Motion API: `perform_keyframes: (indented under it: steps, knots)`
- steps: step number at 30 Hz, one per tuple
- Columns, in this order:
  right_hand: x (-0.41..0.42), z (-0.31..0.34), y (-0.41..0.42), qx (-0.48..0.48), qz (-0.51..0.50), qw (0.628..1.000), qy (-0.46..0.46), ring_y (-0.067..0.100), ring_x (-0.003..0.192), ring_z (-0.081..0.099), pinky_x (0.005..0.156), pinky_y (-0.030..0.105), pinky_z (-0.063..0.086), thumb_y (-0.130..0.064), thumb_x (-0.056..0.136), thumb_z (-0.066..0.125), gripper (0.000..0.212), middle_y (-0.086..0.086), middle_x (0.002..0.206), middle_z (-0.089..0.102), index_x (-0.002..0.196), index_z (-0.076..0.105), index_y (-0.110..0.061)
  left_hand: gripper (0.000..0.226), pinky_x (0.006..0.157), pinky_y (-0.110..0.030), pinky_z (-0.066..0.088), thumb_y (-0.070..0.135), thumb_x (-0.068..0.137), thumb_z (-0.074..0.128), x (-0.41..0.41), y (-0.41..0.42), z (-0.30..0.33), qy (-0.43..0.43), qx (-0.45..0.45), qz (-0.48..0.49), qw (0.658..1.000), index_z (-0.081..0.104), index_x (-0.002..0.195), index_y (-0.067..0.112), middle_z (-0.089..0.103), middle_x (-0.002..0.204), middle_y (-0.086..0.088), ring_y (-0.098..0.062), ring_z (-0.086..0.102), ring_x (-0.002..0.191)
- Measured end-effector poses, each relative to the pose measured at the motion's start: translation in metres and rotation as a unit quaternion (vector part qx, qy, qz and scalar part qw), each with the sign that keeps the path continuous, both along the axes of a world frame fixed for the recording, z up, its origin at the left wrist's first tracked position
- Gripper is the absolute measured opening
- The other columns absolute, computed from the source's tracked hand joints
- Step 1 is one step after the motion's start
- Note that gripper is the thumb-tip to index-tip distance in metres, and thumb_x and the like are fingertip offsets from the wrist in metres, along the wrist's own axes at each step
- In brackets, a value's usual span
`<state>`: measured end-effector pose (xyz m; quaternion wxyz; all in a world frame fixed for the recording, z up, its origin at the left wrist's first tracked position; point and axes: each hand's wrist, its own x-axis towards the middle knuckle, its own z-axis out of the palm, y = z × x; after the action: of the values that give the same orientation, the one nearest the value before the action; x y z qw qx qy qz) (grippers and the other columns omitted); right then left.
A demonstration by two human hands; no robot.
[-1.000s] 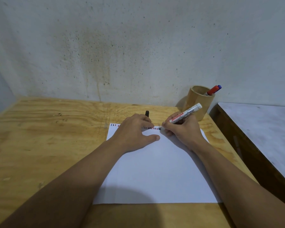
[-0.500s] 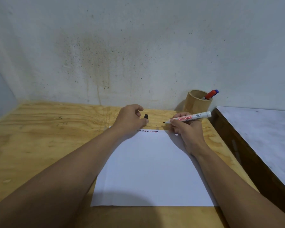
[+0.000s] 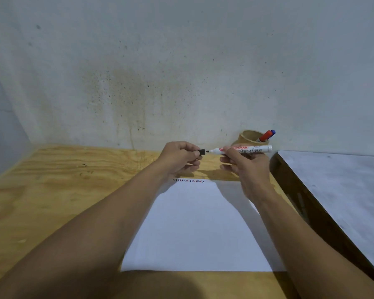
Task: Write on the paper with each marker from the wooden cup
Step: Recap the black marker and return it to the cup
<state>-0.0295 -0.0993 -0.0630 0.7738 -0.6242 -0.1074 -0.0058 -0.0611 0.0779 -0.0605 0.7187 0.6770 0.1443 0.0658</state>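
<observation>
Now that both hands have lifted off the paper point(image 3: 194, 223), the left hand point(image 3: 178, 157) pinches the black cap point(image 3: 201, 151) just off the tip of the marker point(image 3: 241, 149) gripped in the right hand point(image 3: 244, 167), so this pen's turn looks done and recapping comes next, before it goes back to the wooden cup point(image 3: 247, 138) behind it.

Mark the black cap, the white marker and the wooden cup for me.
black cap point(image 3: 202, 151), head view, on its open end beyond the left hand's fingers.
white marker point(image 3: 249, 150), head view, on the printed barrel.
wooden cup point(image 3: 249, 136), head view, on its rim.
</observation>
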Motion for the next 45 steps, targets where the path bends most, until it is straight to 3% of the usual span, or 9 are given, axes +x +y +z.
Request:
perform_keyframes:
  steps: [12, 17, 25, 29, 34, 36, 39, 42, 45]
  knots:
    - [-0.008, 0.02, -0.005, -0.053, -0.006, 0.997, -0.055, 0.018, 0.058, 0.068, 0.059, 0.035, 0.06, -0.007, 0.08, 0.077, 0.018, 0.012, 0.071, 0.068, 0.088, 0.068, 0.007, 0.009, 0.07, -0.032, 0.061, 0.003, 0.09, 0.059, -0.012, -0.005, 0.005, -0.038, -0.023, -0.059, 0.997, 0.067, 0.092, 0.006, 0.068, 0.084, -0.01, -0.017, 0.064, 0.069]
    - [-0.011, 0.022, -0.006, -0.077, 0.014, 0.995, -0.066, 0.019, 0.062, 0.069, 0.062, 0.038, 0.059, -0.012, 0.079, 0.078, 0.02, 0.011, 0.074, 0.072, 0.089, 0.07, 0.005, 0.008, 0.074, -0.033, 0.061, -0.002, 0.088, 0.06, -0.015, -0.011, 0.01, -0.054, -0.032, -0.061, 0.996, 0.067, 0.09, 0.001, 0.067, 0.079, -0.013, -0.017, 0.066, 0.066]
    - [-0.013, 0.019, -0.013, -0.043, 0.024, 0.998, -0.05, 0.015, 0.059, 0.067, 0.059, 0.032, 0.052, -0.011, 0.08, 0.076, 0.012, 0.003, 0.067, 0.073, 0.084, 0.071, -0.001, 0.006, 0.066, -0.03, 0.062, -0.006, 0.083, 0.065, -0.016, -0.031, 0.015, -0.087, 0.007, -0.007, 0.996, 0.068, 0.082, -0.001, 0.065, 0.068, -0.013, -0.016, 0.063, 0.055]
    - [-0.01, 0.017, -0.018, -0.088, 0.031, 0.995, -0.031, 0.013, 0.07, 0.066, 0.063, 0.033, 0.049, -0.022, 0.088, 0.069, 0.027, 0.002, 0.076, 0.072, 0.095, 0.069, 0.004, 0.005, 0.066, -0.026, 0.06, -0.002, 0.083, 0.067, -0.016, -0.041, 0.013, -0.112, 0.015, -0.011, 0.994, 0.07, 0.087, 0.0, 0.068, 0.07, -0.012, -0.017, 0.064, 0.059]
    - [0.008, 0.059, -0.039, -0.105, 0.03, 0.993, -0.04, 0.03, 0.093, 0.071, 0.074, 0.039, 0.059, -0.019, 0.101, 0.051, 0.022, 0.012, 0.096, 0.068, 0.11, 0.052, 0.0, 0.045, 0.085, -0.033, 0.055, 0.032, 0.076, 0.077, -0.009, -0.042, 0.004, -0.103, 0.16, -0.013, 0.982, 0.065, 0.114, 0.012, 0.071, 0.094, -0.001, -0.015, 0.067, 0.087]
    - [0.021, 0.088, -0.054, -0.229, -0.026, 0.971, -0.069, 0.033, 0.083, 0.072, 0.075, 0.046, 0.062, -0.025, 0.102, 0.045, 0.029, 0.012, 0.093, 0.062, 0.119, 0.05, -0.002, 0.05, 0.087, -0.032, 0.051, 0.039, 0.075, 0.077, -0.005, -0.035, -0.002, -0.068, 0.259, -0.004, 0.964, 0.064, 0.115, 0.012, 0.069, 0.106, -0.001, -0.017, 0.063, 0.097]
    - [0.043, 0.121, -0.072, -0.402, -0.07, 0.907, -0.108, 0.021, 0.059, 0.062, 0.05, 0.033, 0.056, -0.034, 0.1, 0.05, 0.034, 0.007, 0.081, 0.055, 0.119, 0.063, -0.01, 0.046, 0.087, -0.026, 0.042, 0.036, 0.078, 0.075, 0.001, -0.031, -0.009, -0.039, 0.376, -0.027, 0.925, 0.065, 0.116, 0.012, 0.066, 0.117, -0.001, -0.015, 0.058, 0.108]
    - [0.069, 0.137, -0.078, -0.527, -0.106, 0.827, -0.162, 0.018, 0.059, 0.05, 0.052, 0.029, 0.043, -0.035, 0.092, 0.063, 0.032, 0.007, 0.079, 0.065, 0.111, 0.074, -0.011, 0.048, 0.099, -0.029, 0.04, 0.033, 0.081, 0.071, 0.009, -0.041, -0.003, -0.052, 0.425, -0.053, 0.902, 0.06, 0.124, 0.015, 0.06, 0.129, -0.001, -0.017, 0.052, 0.122]
    - [0.093, 0.141, -0.074, -0.64, -0.092, 0.748, -0.148, 0.022, 0.066, 0.055, 0.058, 0.035, 0.048, -0.018, 0.096, 0.056, 0.027, 0.018, 0.097, 0.071, 0.111, 0.072, -0.002, 0.05, 0.106, -0.035, 0.037, 0.03, 0.084, 0.068, 0.016, -0.058, 0.007, -0.096, 0.475, -0.069, 0.872, 0.054, 0.131, 0.016, 0.054, 0.138, -0.001, -0.019, 0.045, 0.129]
